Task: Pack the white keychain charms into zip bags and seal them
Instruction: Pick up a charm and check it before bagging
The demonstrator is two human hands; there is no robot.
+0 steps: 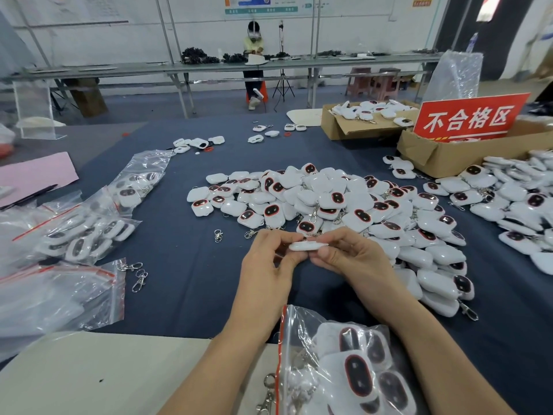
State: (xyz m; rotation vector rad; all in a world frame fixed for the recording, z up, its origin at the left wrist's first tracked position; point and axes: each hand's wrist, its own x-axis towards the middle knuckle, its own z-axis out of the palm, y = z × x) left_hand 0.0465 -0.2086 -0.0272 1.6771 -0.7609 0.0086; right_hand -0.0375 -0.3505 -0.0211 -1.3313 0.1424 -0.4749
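Far left: filled zip bags [86, 232] are lying on the dark blue cloth [185, 280], with charms showing through the plastic. Flat bags [59, 298] are lying nearer, and loose metal clasps [139, 278] are lying just beside them.

Centre: the left hand [269, 265] is pinching one end of a single white charm [308, 245] with curled fingers and thumb. The right hand [350, 259] is pinching the other end likewise. The charm is sitting edge-on above the cloth, just in front of the charm pile [344, 205].

Near edge: a part-filled zip bag [344, 363] is lying beside the right forearm.

Far right: a red sign [469, 118] is standing in a cardboard box [434, 157].
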